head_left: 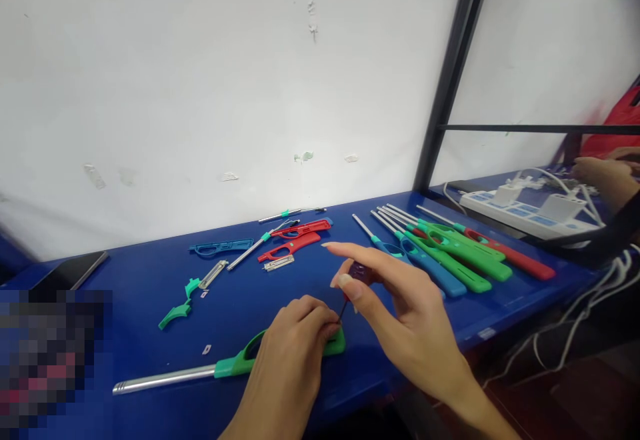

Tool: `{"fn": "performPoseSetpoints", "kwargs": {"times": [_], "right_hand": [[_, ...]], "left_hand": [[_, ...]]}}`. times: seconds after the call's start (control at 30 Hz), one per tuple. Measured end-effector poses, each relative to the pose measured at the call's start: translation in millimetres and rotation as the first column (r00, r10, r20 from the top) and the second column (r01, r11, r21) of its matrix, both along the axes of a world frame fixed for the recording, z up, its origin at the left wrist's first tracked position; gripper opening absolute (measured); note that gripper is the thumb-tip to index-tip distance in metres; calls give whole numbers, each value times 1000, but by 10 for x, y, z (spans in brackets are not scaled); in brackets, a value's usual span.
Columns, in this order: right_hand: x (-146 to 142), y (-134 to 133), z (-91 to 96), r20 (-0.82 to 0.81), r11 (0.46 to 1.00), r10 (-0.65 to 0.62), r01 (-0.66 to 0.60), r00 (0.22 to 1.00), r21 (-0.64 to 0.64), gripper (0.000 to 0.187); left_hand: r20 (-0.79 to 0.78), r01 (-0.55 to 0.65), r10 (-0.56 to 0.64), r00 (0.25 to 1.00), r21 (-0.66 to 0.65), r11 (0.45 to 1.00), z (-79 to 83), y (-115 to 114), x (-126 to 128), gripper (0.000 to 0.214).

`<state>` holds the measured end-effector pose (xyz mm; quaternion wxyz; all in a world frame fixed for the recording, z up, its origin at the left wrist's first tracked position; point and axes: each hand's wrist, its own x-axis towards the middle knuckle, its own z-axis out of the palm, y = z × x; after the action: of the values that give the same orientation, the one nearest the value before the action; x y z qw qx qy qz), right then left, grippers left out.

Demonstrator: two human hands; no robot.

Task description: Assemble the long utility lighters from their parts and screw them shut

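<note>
My left hand (295, 343) is closed around the handle of a green gas lighter (243, 360), pressing it against the blue table. The lighter's long metal tube points left, and the hand covers the middle of its body. Between the thumb and fingers of my right hand (413, 313) is a small screwdriver (359, 272) with a dark purplish handle. Its thin shaft slants down to the handle end of the lighter, beside my left fingertips. Exactly what the tip touches is hidden.
Behind lie red casing halves (293, 247), a blue casing half (225, 247), loose metal tubes (250, 251) and green trigger pieces (175, 313). Several whole lighters (445, 253) lie at right. Beyond the black frame (445, 87) are a power strip (525, 217) and another person's hand (607, 177).
</note>
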<state>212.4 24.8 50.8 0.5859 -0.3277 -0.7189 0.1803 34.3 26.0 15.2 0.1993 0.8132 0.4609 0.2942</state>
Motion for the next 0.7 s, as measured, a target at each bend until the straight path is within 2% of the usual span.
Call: {"fn": "performPoseSetpoints", "kwargs": {"times": [0.37, 0.53, 0.7], "right_hand": [[-9, 1, 8, 25, 1000, -10, 10, 1000, 2, 34], [-4, 14, -16, 39, 1000, -5, 6, 999, -19, 34], [33, -1, -20, 61, 999, 34, -33, 998, -15, 36]], "left_hand": [[19, -11, 11, 1000, -3, 1000, -4, -22, 5, 32], [-89, -20, 22, 996, 21, 1000, 4, -66, -31, 32], [-232, -27, 62, 971, 152, 988, -46, -170, -177, 29]]}}
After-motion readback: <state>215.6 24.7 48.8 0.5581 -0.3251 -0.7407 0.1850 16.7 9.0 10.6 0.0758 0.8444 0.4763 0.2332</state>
